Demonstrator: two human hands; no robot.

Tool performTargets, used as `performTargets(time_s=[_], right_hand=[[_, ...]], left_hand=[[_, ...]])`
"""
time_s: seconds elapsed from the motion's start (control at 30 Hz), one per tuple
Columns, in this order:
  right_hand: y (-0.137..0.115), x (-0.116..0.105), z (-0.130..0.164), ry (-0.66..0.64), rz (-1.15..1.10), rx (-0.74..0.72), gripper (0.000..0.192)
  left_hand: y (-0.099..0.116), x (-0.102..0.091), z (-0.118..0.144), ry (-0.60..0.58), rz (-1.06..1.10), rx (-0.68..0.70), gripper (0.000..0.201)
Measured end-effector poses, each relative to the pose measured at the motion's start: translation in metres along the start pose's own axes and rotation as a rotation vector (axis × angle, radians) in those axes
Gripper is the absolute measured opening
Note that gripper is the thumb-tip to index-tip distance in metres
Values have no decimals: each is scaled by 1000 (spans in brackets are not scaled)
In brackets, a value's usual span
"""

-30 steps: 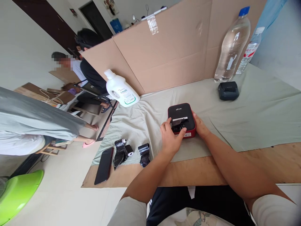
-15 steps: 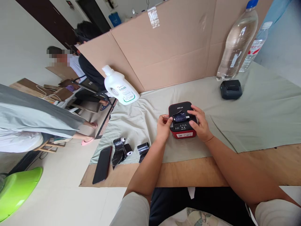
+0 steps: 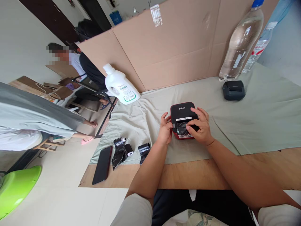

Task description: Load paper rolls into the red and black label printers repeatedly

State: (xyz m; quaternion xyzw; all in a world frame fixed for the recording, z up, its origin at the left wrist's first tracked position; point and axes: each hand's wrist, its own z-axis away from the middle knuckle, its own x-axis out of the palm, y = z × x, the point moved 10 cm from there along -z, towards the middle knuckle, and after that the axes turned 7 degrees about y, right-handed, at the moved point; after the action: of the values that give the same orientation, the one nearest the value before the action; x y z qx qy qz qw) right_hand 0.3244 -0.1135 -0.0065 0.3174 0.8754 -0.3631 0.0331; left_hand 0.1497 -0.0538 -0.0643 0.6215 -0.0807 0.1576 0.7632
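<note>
A black-and-red label printer stands on the cloth in front of me. A piece of shiny black film lies over its front part, below a white printed strip. My left hand is at the printer's left edge, thumb against its side and fingers curled and partly raised. My right hand is over the right side, thumb and forefinger pinched at the film's right edge, the other fingers lifted over the lid. To the left lie small rolls of black film, and another roll is beside my left forearm.
A phone lies near the table's left edge. A white detergent bottle leans by the cardboard panel. A large water bottle, a smaller bottle and a small black device stand at right. People sit at left.
The black film has shifted from the printer's middle slot to its front, covering the buttons. My right hand has moved toward the front and its fingers have closed into a pinch.
</note>
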Motion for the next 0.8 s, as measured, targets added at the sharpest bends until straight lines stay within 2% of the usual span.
performTargets(time_s=[0.2,0.37,0.43,0.5,0.57,0.63,0.73,0.8], right_hand=[[-3,-1,1,25,74,6,14],[7,-1,6,59,-102,68,42],[14,1,9,66,-179,112,43],[21,2,12,83,-210,144,44],[25,3,14,88,-214,165,48],[27,5,15,84,-208,176,51],[26,4,15,99,-222,156,49],[24,2,14,109,-234,136,47]], left_hand=[[-1,0,0,23,-4,-5,85],[-2,-2,2,1,-81,22,64],[9,-4,2,8,-190,102,51],[34,-2,2,25,-338,270,39],[58,14,0,-28,-476,434,27],[67,44,-7,-184,-613,494,19],[51,87,-20,-414,-963,482,18],[35,103,-30,-463,-1224,463,22]])
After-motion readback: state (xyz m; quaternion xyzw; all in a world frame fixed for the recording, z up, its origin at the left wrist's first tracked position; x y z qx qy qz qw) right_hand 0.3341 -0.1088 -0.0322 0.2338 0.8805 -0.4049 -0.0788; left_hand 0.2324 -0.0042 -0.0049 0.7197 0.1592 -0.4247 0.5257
